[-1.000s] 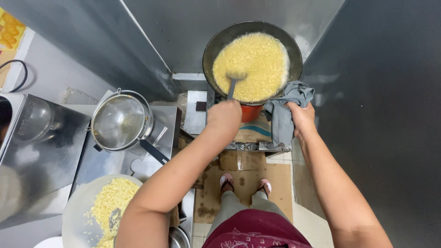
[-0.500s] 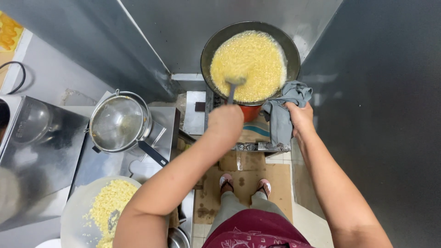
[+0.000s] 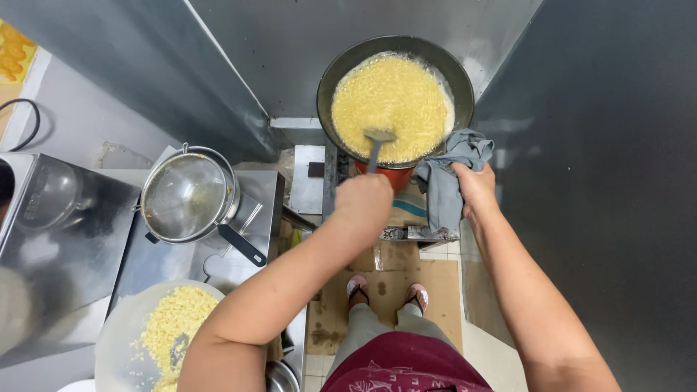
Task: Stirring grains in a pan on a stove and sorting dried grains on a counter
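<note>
At top centre of the frame, the left hand [image 3: 363,203] grips a spatula [image 3: 377,145] dipped into the yellow grains in a wok [image 3: 396,98], while the right hand [image 3: 475,187] clutches a grey cloth [image 3: 446,181] against the rim, seemingly to shield against heat.

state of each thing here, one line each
wok: filled with yellow bits in foaming liquid
spatula: blade in the wok, handle in left hand
cloth: bunched at the wok rim, gripped by right hand
strainer: empty, resting over a pot
bowl: partly filled with yellow bits
</note>
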